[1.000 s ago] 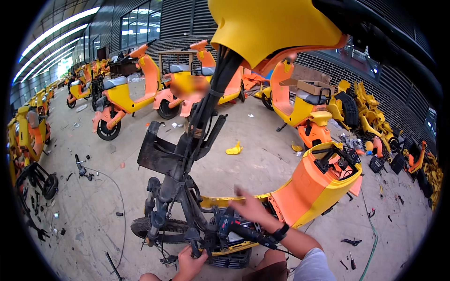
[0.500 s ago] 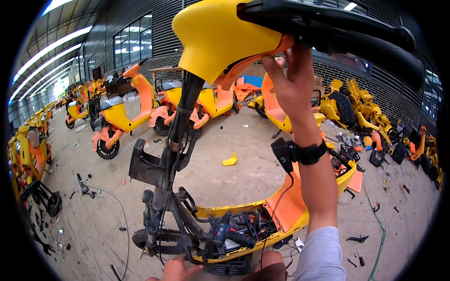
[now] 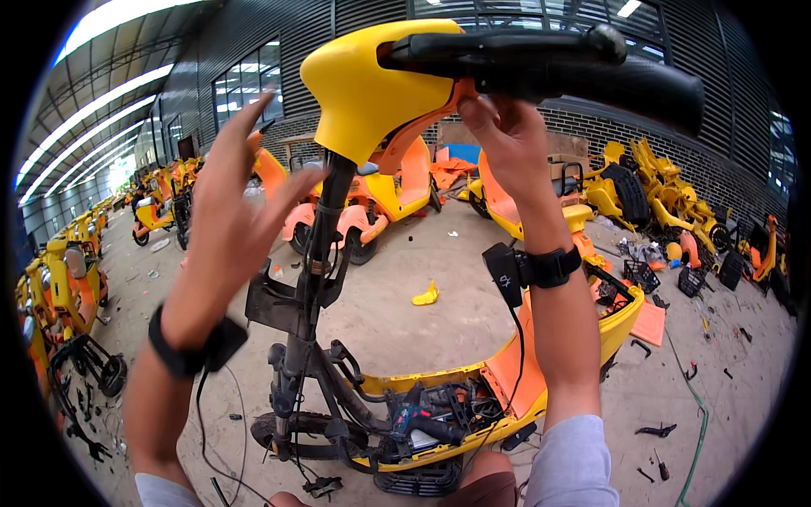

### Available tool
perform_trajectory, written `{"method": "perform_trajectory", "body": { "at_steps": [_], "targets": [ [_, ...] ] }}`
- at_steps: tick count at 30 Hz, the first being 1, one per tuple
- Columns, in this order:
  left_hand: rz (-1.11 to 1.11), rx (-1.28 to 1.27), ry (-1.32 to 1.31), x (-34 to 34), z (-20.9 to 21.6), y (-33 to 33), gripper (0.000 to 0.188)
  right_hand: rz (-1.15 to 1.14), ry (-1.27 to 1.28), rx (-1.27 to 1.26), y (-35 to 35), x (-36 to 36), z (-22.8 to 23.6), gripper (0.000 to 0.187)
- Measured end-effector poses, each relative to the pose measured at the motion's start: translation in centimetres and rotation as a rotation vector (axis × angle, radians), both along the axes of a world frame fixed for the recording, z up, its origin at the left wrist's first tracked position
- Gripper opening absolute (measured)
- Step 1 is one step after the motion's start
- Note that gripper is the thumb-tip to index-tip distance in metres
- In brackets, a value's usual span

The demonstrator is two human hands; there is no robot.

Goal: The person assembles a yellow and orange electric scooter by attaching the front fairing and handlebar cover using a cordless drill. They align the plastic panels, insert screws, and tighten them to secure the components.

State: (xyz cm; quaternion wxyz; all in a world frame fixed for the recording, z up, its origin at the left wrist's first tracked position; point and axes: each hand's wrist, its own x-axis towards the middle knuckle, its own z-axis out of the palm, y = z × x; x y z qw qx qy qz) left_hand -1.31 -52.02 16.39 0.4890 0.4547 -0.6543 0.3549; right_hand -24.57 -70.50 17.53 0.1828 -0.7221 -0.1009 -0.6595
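Observation:
A partly stripped yellow scooter (image 3: 439, 406) stands in front of me, its black steering column (image 3: 317, 270) bare. At the top sits a yellow head cover (image 3: 363, 80) with a black handlebar (image 3: 557, 63) running right. My right hand (image 3: 507, 144) reaches up under the handlebar and touches the orange underside of the cover with its fingertips. My left hand (image 3: 232, 207) is raised left of the column, fingers spread, holding nothing. Both wrists wear black bands. A cordless drill (image 3: 422, 420) lies in the open floor of the scooter.
Many yellow and orange scooters (image 3: 68, 279) line the left side and back of the hall. Piled yellow body parts (image 3: 667, 194) lie at the right by the brick wall. A yellow scrap (image 3: 427, 296) and small black parts (image 3: 659, 431) are scattered on the concrete floor.
My left hand has risen from low near the scooter's base to beside the column. My right hand stays up under the handlebar, and my view has tilted upward toward the head cover.

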Motion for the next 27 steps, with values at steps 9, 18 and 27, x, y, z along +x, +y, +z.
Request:
{"method": "perform_trajectory", "body": {
  "at_steps": [9,18,27],
  "targets": [
    [0.023,-0.226,-0.382,-1.4,7.3,-6.1,0.079,-0.202,-0.023,-0.059,1.1,0.1,0.9,0.036],
    [-0.085,-0.325,-0.338,-1.6,5.8,-6.8,0.071,-0.236,-0.119,-0.154,1.3,1.2,0.5,0.036],
    [-0.231,-0.332,-0.259,-1.3,4.8,-8.3,0.073,-0.203,-0.259,-0.163,2.4,3.9,0.5,0.036]
  ]
}}
